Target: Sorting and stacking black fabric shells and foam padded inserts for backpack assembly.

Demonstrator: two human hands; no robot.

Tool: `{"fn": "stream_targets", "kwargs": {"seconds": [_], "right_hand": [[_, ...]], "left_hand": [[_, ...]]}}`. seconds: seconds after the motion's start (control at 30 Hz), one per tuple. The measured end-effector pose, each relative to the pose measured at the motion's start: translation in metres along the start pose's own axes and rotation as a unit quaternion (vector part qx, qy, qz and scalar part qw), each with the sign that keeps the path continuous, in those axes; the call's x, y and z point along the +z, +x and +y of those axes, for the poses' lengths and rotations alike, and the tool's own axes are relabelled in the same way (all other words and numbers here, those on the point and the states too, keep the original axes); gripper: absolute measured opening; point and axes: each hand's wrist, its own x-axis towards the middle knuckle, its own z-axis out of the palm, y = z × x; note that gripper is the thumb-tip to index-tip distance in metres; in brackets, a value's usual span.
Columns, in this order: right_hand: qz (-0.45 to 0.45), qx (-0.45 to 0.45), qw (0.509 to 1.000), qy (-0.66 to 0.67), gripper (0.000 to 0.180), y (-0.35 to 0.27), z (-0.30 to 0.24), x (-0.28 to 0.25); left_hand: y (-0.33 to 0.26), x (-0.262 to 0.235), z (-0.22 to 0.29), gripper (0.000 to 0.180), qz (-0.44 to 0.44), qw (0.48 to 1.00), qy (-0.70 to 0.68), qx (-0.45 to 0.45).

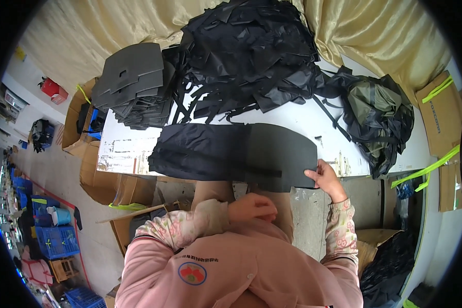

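Note:
A dark grey foam panel [292, 154] with a rounded right end lies along the front of the white table, its near edge overhanging. Its left part is under black fabric [205, 149], which looks like a cover with a strap along it. My right hand [325, 179] pinches the panel's lower right edge, thumb on top and fingers beneath. My left hand [252, 206] is held close to my body, below the panel and apart from it. Its fingers are loosely curled in, and no object shows in them.
Grey foam panels [133, 77] are stacked at the back left of the white table [123, 149]. A big heap of black fabric pieces [251, 56] fills the back. To the right lies a black and olive bag [377, 113]. Cardboard boxes [115, 187] stand left of the table.

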Motion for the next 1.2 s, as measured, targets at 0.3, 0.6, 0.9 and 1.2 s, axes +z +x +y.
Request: {"fn": "stream_targets", "kwargs": {"seconds": [0.3,0.6,0.9,1.2], "right_hand": [[0.149,-0.183,0.947,-0.217,0.027,0.072,-0.060,-0.011],[0.229,-0.281,0.816,-0.450,0.024,0.222,-0.114,0.010],[0.245,-0.306,0.838,-0.380,0.013,0.226,-0.166,-0.013],[0.026,-0.436,0.890,0.131,0.021,0.084,-0.283,-0.005]], "left_hand": [[0.013,-0.037,0.013,0.098,0.257,0.654,0.704,0.101],[0.014,-0.034,0.009,0.096,0.262,0.666,0.694,0.080],[-0.011,-0.064,0.037,0.071,0.302,0.772,0.497,0.256],[-0.023,-0.103,0.162,0.045,0.365,0.814,0.163,0.421]]}}
